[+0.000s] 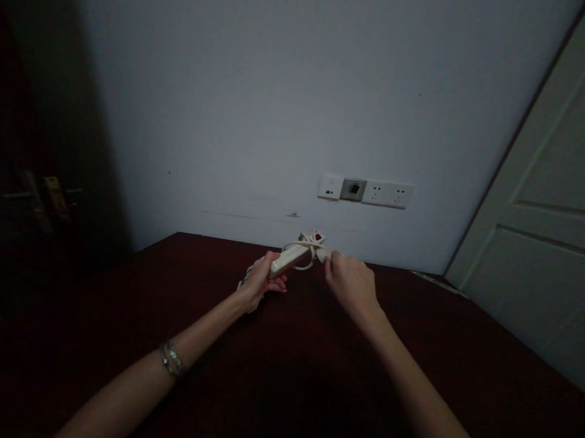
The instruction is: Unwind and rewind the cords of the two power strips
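Note:
A white power strip (294, 255) with a red switch is held over the dark red table (281, 378), near its far edge. My left hand (261, 280) is closed around the near end of the strip. My right hand (351, 282) pinches the white cord (315, 247) that is looped around the strip's far end. Part of the cord hangs below my left hand. A bracelet sits on my left wrist.
A row of white wall sockets (365, 191) is mounted on the pale wall just above the table. A white door (548, 217) stands at the right. A dark door with a brass handle (48, 195) is at the left.

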